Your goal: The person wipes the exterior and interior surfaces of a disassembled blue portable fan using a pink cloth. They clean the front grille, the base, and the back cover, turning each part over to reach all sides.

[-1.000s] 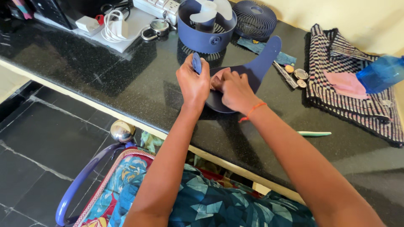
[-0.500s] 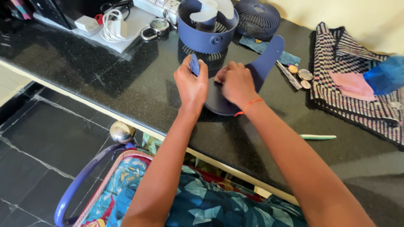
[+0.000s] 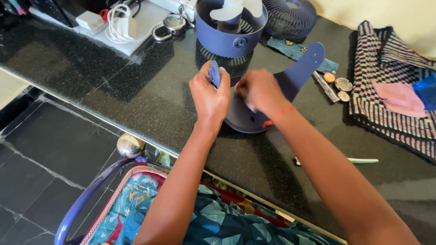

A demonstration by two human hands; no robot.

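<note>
You are working over one black stone counter (image 3: 136, 86), near the middle of its front edge, where one dark blue fan stand (image 3: 272, 100) lies flat so its broad base faces you and its neck points toward the back right corner. One blue fan housing (image 3: 229, 34) with pale blades and one round grille (image 3: 290, 13) sit apart along the back edge, seemingly set aside out of the way. One striped cloth (image 3: 390, 109) covers the right edge. Your left hand (image 3: 210, 97) pinches one small blue disc (image 3: 215, 73) upright between thumb and fingers, just above the base. Your right hand (image 3: 261, 90) is blurred, fingers curled down onto the base; whether it grips anything I cannot tell. Three small round metal pieces (image 3: 340, 85) lie beside the cloth.
</note>
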